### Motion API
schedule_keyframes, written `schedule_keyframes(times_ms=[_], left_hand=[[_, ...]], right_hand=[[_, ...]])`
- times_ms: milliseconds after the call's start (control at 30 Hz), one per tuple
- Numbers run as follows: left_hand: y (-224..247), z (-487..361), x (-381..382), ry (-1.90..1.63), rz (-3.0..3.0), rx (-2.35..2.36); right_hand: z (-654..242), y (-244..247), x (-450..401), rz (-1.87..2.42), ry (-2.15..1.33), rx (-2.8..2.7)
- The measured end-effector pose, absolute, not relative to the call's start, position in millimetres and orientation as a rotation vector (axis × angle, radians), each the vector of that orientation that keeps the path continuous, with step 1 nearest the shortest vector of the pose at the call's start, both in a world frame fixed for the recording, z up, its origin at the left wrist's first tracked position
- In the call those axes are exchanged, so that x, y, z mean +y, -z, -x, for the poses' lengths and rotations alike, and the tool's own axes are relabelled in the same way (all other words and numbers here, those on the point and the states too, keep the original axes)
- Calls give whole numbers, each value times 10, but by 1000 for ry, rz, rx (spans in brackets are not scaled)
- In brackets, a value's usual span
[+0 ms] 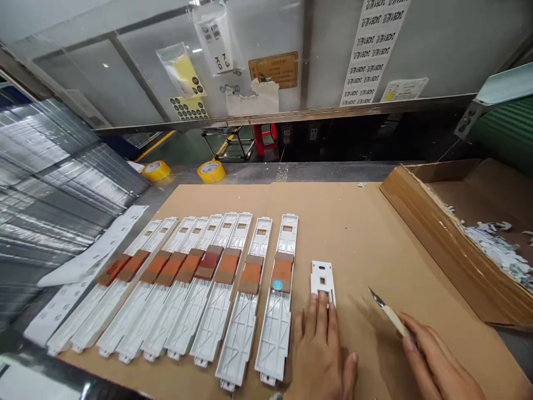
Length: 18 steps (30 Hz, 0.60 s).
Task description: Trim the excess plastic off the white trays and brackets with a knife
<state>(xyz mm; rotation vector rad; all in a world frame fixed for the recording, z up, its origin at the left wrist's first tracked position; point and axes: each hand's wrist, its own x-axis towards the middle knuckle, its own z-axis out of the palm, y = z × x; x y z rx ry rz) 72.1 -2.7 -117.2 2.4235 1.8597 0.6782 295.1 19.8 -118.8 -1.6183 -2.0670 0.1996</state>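
My left hand (318, 344) lies palm down with fingers stretched out, pressing on a white plastic part (322, 274). Only the far end of that part shows, with its small slots; my hand covers the rest. In my right hand (437, 355) is a small knife (391, 314) with a pale handle, fingers closed around it. The blade points up and left, apart from the part. Left of my hands lies a row of several long white plastic strips (273, 339), each with an orange-brown block across it. The nearest block (283, 272) carries a round blue sticker (277, 285).
Brown cardboard (333, 222) covers the bench. An open cardboard box (441, 239) on the right holds white scraps (495, 244). Two yellow tape rolls (211, 171) sit at the back. White sheets (83, 261) lie at left, beside silvery wrapped material (62, 189).
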Motion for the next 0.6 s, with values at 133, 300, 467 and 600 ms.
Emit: schedule_keyframes(times_ms=[133,300,467,600], left_hand=[[1384,-800,-137,-810,-2446,1875],[1768,-1013,-456,-1016,-2319,2024],[1771,-1100,-472,-1136,-2221,2101],[1657,-1086,-360,-1103,-2282,2166]], right_hand=[[-2804,998,359,1427,-141,-2265],[-2677,984,455,1333,-85,-2413],[-2707,1113,472,1361,54,-2567],[-2756,1161,498,1254,63,-2656]])
